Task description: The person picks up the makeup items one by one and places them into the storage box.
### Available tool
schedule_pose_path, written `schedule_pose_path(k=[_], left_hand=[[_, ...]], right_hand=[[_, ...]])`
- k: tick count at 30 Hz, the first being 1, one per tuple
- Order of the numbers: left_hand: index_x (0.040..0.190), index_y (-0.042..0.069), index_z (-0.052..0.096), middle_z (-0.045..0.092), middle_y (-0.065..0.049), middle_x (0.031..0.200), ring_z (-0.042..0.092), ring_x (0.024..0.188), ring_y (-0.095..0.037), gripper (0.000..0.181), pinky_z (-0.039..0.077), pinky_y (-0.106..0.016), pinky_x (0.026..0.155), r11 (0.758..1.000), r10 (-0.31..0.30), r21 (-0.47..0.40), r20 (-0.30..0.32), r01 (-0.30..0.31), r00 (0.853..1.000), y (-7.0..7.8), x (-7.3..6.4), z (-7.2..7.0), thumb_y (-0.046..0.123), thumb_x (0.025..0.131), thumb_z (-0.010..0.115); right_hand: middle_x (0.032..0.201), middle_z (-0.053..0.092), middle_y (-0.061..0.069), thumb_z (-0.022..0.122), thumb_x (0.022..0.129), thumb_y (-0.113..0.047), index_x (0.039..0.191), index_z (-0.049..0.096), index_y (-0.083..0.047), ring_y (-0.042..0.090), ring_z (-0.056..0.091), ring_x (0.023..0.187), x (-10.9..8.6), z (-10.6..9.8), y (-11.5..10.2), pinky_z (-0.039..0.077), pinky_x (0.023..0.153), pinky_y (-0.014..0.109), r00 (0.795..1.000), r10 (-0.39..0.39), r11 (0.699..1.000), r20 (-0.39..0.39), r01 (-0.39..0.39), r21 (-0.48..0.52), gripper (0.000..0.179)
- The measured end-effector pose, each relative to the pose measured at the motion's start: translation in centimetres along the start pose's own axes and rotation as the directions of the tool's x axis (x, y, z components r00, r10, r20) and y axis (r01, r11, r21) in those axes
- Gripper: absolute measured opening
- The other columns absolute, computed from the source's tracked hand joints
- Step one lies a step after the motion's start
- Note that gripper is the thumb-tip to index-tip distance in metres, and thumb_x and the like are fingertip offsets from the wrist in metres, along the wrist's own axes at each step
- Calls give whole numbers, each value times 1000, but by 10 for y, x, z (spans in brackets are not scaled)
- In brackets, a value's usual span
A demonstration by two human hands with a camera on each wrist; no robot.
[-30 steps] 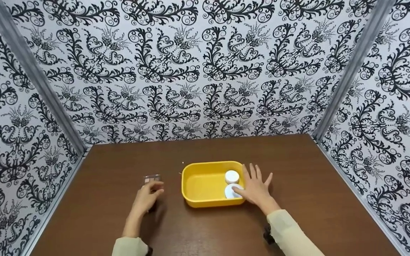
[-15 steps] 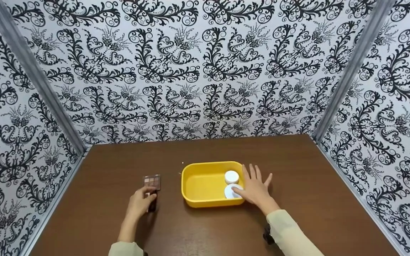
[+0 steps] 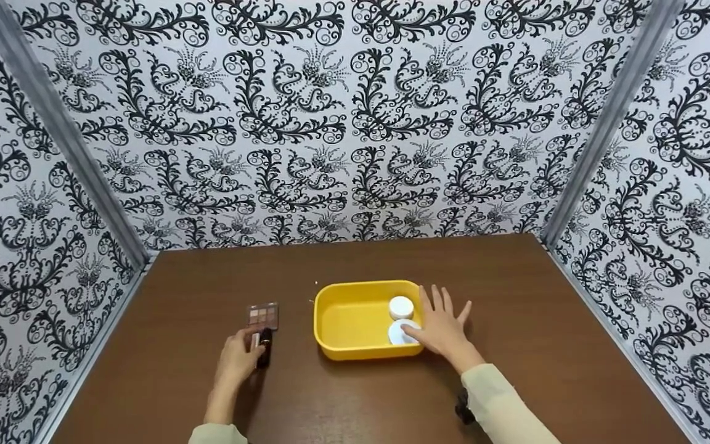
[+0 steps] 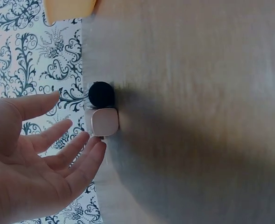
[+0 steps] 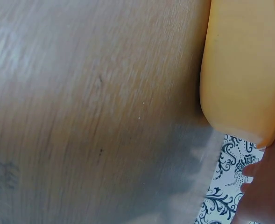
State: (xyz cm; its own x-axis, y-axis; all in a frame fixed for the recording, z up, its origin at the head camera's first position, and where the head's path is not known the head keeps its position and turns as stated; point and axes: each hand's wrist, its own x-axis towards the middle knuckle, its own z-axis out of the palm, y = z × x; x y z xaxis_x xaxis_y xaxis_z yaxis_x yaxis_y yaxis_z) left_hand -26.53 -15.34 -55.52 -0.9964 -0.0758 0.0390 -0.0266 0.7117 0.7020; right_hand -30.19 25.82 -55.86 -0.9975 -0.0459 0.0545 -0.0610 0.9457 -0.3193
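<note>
My left hand (image 3: 236, 361) is beside two small upright items, a black capped tube (image 3: 264, 351) and a pale pink square-topped one (image 4: 105, 122). In the left wrist view its fingers are loosely bent, the fingertips near the pink item and the thumb apart from both; contact is unclear. Just beyond lies an eyeshadow palette (image 3: 264, 315) with a clear lid. My right hand (image 3: 444, 327) spreads at the right end of a yellow basin (image 3: 355, 353), fingers straight outside and thumb over the rim. Two round white jars, the far one (image 3: 401, 306) and the near one (image 3: 399, 333), sit inside; the thumb partly covers the near one.
The brown tabletop (image 3: 355, 401) lies under everything. Patterned black-and-white panels (image 3: 342, 123) enclose its back and sides, with grey posts at the corners. The yellow basin stands to the right of the palette and the upright items.
My left hand has drawn back and left from over the palette to the near side, exposing the palette and the upright items. My right hand and the basin have stayed put.
</note>
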Motion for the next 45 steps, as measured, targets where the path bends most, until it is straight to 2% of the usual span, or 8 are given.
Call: schedule_pose_path(k=[8, 16, 21, 29, 31, 34, 38, 45], left_hand=[[138, -10, 46, 49, -39, 134, 51, 121, -54, 54, 43, -62, 101, 997, -81, 18, 62, 80, 995, -3, -2, 3, 7, 91, 66], [132, -6, 53, 58, -35, 125, 56, 116, -52, 47, 47, -60, 95, 994, -87, 71, 32, 84, 996, -8, -1, 6, 4, 89, 66], [132, -2, 54, 60, -32, 124, 57, 115, -52, 46, 49, -61, 92, 988, -122, 98, 24, 119, 992, -9, 0, 6, 6, 89, 67], [132, -1, 52, 61, -28, 125, 59, 113, -49, 45, 49, -59, 90, 983, -172, 66, 24, 170, 985, -10, 1, 7, 6, 89, 64], [131, 0, 52, 61, -28, 123, 61, 109, -47, 43, 50, -57, 87, 984, -174, 52, 20, 172, 985, -10, 0, 7, 5, 89, 64], [129, 0, 52, 62, -27, 121, 64, 94, -39, 40, 52, -48, 74, 983, -181, 30, 29, 180, 983, -11, -2, 6, 5, 91, 63], [129, 1, 51, 63, -24, 116, 62, 78, -28, 37, 48, -38, 63, 982, -189, -3, 35, 189, 981, -10, -3, 4, 5, 93, 60], [128, 2, 53, 65, -22, 118, 64, 104, -39, 37, 51, -53, 81, 985, -170, -10, -3, 170, 985, -8, 1, 2, 6, 91, 59]], right_hand=[[165, 19, 21, 65, 87, -60, 160, 20, -14, 43, 10, 153, -1, 0, 0, -9, 108, 80, 1000, 0, 1000, -4, 0, 3, 97], [164, 20, 22, 65, 87, -60, 160, 20, -14, 43, 11, 153, 1, 1, 0, -10, 108, 80, 1000, -1, 1000, -6, 2, 5, 98], [164, 20, 22, 65, 86, -60, 160, 20, -13, 44, 12, 153, 0, 0, 0, -9, 108, 81, 1000, -2, 1000, -6, 2, 1, 98], [165, 18, 22, 65, 86, -60, 160, 20, -13, 43, 11, 153, -1, -2, 0, -11, 108, 80, 1000, 7, 1000, 1, -7, -1, 98], [165, 19, 22, 65, 86, -60, 160, 21, -13, 44, 11, 153, -2, -1, 0, -10, 108, 80, 1000, 4, 1000, -3, -4, 2, 98], [165, 19, 21, 65, 86, -60, 160, 20, -14, 43, 10, 153, -2, -1, -1, -8, 109, 80, 1000, 8, 1000, 1, -8, -1, 97], [165, 19, 22, 65, 87, -59, 160, 21, -14, 43, 10, 153, -3, 0, -1, -6, 109, 80, 1000, 6, 1000, 6, -6, -1, 97], [164, 20, 22, 66, 86, -59, 160, 21, -14, 44, 12, 153, -1, -1, -1, -9, 108, 80, 1000, 2, 1000, -1, -2, 17, 97]])
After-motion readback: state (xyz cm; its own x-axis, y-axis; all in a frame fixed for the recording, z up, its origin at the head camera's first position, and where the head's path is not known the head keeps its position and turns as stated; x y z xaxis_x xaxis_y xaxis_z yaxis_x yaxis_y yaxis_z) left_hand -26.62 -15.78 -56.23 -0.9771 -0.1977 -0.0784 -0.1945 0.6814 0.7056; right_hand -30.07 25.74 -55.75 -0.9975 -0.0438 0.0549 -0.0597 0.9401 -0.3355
